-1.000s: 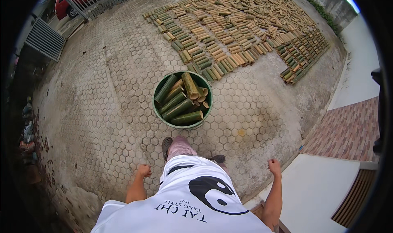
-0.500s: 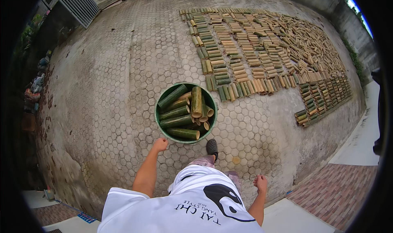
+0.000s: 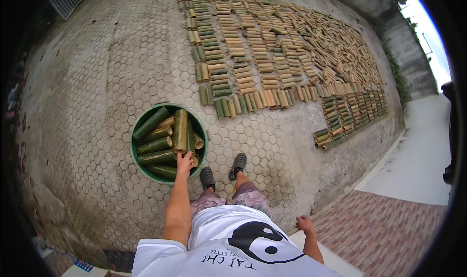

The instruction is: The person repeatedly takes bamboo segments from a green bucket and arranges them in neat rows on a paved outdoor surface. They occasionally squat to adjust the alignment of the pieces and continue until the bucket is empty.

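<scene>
To my left a round green tub (image 3: 205, 153) holds several cut bamboo tubes, some dark green and some yellowish. My left hand (image 3: 185, 162) reaches over the tub's near rim with its fingers apart. Its fingertips are at the lower end of a yellow-green bamboo tube (image 3: 180, 132) lying on top of the others; whether they touch it I cannot tell. Off to my right side hangs my right hand (image 3: 304, 223), its fingers curled with nothing seen in them.
Rows of cut bamboo tubes (image 3: 245, 77) lie on the hexagon-paved ground (image 3: 146, 48) ahead and to the right. Beyond them is a looser mass of tubes (image 3: 335, 48). A concrete wall (image 3: 406, 48) and a brick-patterned floor (image 3: 360, 233) border the right side.
My left hand has moved from outside the tub to over its near side, and its fingers have opened. The view has shifted right, and both my feet now show beside the tub.
</scene>
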`<state>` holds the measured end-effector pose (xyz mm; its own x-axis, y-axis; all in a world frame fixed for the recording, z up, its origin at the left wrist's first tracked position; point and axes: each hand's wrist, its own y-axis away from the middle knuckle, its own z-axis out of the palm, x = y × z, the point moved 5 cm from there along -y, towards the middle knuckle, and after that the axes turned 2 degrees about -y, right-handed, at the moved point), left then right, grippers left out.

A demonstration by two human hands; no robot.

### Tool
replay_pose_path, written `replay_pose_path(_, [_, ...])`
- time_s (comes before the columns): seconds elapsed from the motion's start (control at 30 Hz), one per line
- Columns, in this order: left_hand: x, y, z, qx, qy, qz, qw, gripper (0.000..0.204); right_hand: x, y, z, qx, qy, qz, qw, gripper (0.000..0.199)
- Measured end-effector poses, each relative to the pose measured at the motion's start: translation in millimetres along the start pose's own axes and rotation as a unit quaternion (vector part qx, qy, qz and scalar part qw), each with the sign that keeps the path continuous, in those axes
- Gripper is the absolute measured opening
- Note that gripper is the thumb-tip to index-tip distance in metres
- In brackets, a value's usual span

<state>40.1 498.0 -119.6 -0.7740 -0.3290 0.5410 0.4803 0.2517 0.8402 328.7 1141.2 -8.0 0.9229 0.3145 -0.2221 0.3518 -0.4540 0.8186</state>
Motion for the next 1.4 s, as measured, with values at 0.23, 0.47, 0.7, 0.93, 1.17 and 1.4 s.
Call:
replay_pose_path(0.23, [1.0, -47.6, 38.8, 0.141, 0.333, -0.057, 0.931, 0.068, -270.3, -85.8, -152.4, 0.159, 0.005, -0.222, 0.962, 0.038])
replay_pose_path(0.47, [97.0, 45.0, -37.5, 0.327, 0.006, 0.082, 0.942, 0.04, -435.9, -160.8, -80.3, 0.047, 0.096, -0.317, 0.942, 0.032])
replay_pose_path(0.7, [75.8, 210.7, -127.6, 0.341, -0.049, 0.263, 0.901, 0.037, -507.2, -103.8, 129.4, -0.114, 0.258, -0.487, 0.827, 0.038])
replay_pose_path(0.93, [-95.3, 305.5, -198.4, 0.46, -0.086, 0.145, 0.872, 0.029, -522.2, -6.0, 356.3, -0.236, 0.36, -0.501, 0.751, 0.04])
replay_pose_path(1.17, [-312.4, 396.0, -167.5, 0.426, -0.165, -0.13, 0.88, 0.034, -519.7, 59.8, 487.9, -0.244, 0.41, -0.549, 0.686, 0.058])
replay_pose_path(1.4, [-378.1, 489.6, -64.7, 0.348, -0.071, -0.336, 0.872, 0.033, -538.2, 41.1, 542.3, -0.276, 0.302, -0.476, 0.779, 0.09])
